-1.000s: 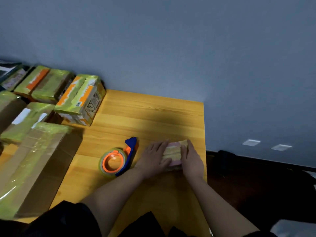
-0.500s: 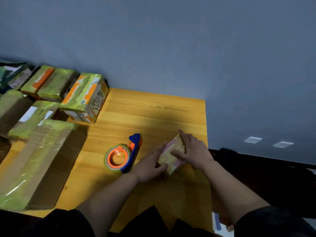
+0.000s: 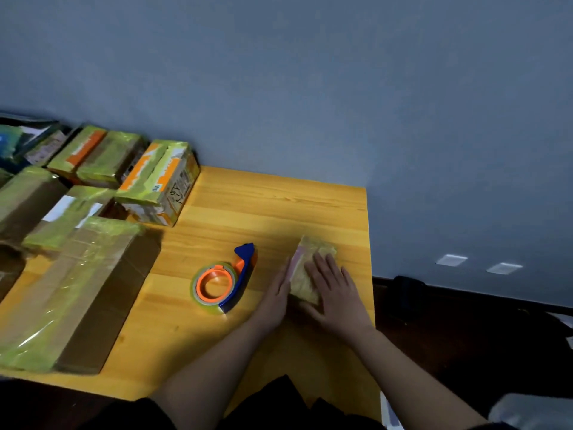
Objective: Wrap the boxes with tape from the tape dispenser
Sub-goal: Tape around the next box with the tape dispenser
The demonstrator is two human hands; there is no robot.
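A wooden counter (image 3: 248, 212) stands against a blue-grey wall (image 3: 310, 72), and the blue and orange tape dispenser (image 3: 223, 280) lying on it serves as the landmark. Well to the left of the dispenser sits a long brown box (image 3: 74, 293) covered in glossy yellowish tape, and behind it, up toward the wall, a cluster of smaller taped boxes (image 3: 158, 181) stands close together. Just to the right of the dispenser lies a small box (image 3: 310, 268), wrapped in yellowish tape with a pinkish edge showing on its left side. The right hand (image 3: 338, 293) lies flat on top of this small box, its fingers (image 3: 325, 262) straight, slightly spread and pressing down on the tape. The left hand (image 3: 276, 296) rests against the box's left side, between box and dispenser, its fingers (image 3: 286, 274) straight and together along the edge, not curled round anything.
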